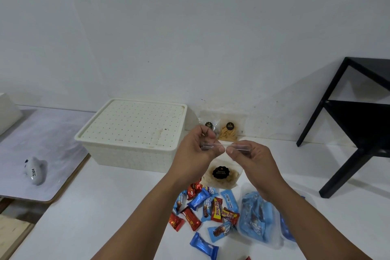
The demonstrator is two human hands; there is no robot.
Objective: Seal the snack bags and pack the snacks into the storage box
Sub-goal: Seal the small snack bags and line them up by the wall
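Snack bag (pixel 220 176) top edge pinched, left hand (pixel 198 147), right hand (pixel 248 157)

The white table (pixel 105 207) lies bare in front of the lidded storage box (pixel 130 131) and to its left, so a hand can pass there. On the right, loose candy wrappers (pixel 202 211) and a clear bag of blue packets (pixel 256 217) crowd the surface (almost touching). A black side table (pixel 354 124) blocks the far right.

White table (pixel 105 207) — box (pixel 133 135), snacks (pixel 206 211)
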